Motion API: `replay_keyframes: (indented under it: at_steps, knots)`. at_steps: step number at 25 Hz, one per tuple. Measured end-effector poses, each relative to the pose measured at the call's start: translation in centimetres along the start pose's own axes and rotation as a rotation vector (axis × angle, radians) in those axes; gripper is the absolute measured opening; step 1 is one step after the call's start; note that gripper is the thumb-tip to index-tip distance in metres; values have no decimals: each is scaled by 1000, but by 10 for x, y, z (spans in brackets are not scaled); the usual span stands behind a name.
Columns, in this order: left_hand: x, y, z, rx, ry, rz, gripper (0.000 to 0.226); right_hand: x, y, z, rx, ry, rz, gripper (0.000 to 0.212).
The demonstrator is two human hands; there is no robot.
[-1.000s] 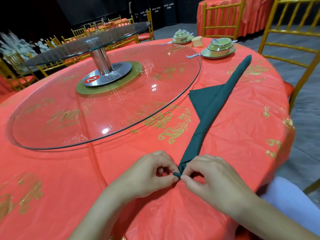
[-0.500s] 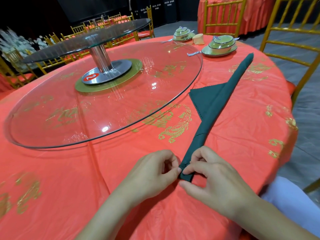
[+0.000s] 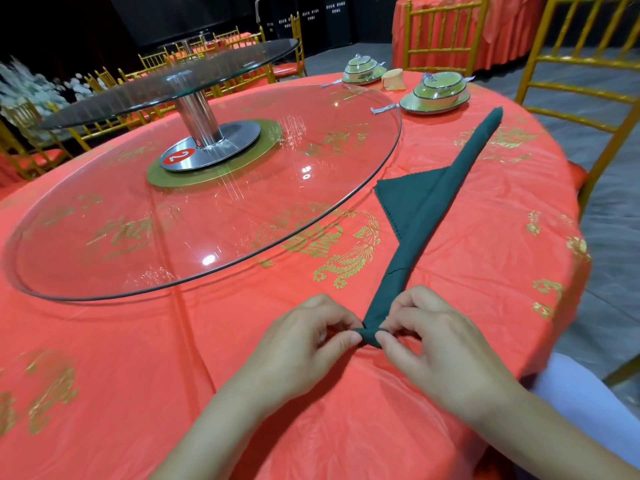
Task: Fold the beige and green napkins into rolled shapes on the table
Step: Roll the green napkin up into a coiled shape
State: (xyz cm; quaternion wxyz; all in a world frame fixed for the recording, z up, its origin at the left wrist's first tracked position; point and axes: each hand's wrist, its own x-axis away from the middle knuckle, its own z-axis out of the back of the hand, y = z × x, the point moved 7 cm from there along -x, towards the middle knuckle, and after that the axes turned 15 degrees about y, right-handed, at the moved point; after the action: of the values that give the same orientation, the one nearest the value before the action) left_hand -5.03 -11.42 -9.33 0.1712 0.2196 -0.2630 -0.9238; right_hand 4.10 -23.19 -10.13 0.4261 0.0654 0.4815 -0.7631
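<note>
Two bare hands meet at the near edge of a round banquet table [image 3: 502, 271] draped in red cloth with gold print, in the head-camera view. The left hand [image 3: 311, 336] and right hand [image 3: 433, 341] each pinch the pointed near end of a long dark green cloth napkin [image 3: 426, 216] between thumb and curled fingers, where a first small, tight turn of a roll has formed. The napkin lies as a narrow band running toward the table's far right edge, and a triangular flap spreads from its middle toward the rim of the large clear glass turntable [image 3: 173, 220]. A pale beige rolled cloth napkin [image 3: 393, 79] stands near the far edge between two green lidded bowl sets [image 3: 436, 95]. To roll well, the turns likely need to be tight and even, both thumbs advancing together so the coil runs square to the band and the flap feeds in flat. The fingertips hide how many turns the coil holds, the beige napkin is too small to judge, and the frame cuts off the forearms and a gold slatted chair [image 3: 588, 98]
</note>
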Motion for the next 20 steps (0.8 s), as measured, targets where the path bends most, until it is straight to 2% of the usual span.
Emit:
replay_keyframes:
  at_steps: [4,7,10,14,16,20]
  knots:
    - [-4,4,-7,-61,75,7,21,-1,1,3,-43,43,6,8]
    - [-5,6,-10,-112,146,30,13,1,-3,3,91,41,54,20]
    - [-4,12,-6,-74,203,-9,6,0,-7,0,169,35,93,19]
    - [-2,12,-4,-110,97,-83,24,-6,-2,4,84,13,59,21]
    - [1,18,-5,-93,55,-77,24,-3,0,9,75,-29,60,16]
    - [4,37,-15,-19,-74,-78,18,8,9,25,28,-231,-8,19]
